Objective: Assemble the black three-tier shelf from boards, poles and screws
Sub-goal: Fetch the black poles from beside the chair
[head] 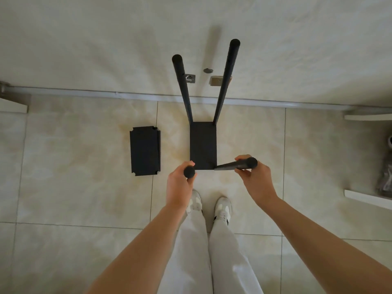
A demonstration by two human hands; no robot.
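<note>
A partly built black shelf stands on the tiled floor below me. Its black board point(203, 145) sits low between four black poles. The two far poles point(182, 88) point(226, 81) rise from its far corners. My left hand point(180, 185) grips the top of the near left pole point(189, 172), seen end-on. My right hand point(255, 179) grips the near right pole point(235, 165) close to its top end. A second black board point(145, 151) with notched corners lies flat on the floor to the left.
My feet in white shoes point(209, 205) stand just behind the shelf. A wall base strip point(106, 94) crosses beyond it, with small metal fittings point(216, 80) above it on the wall. White furniture edges point(367, 197) and a plastic bag point(385, 179) sit at the right.
</note>
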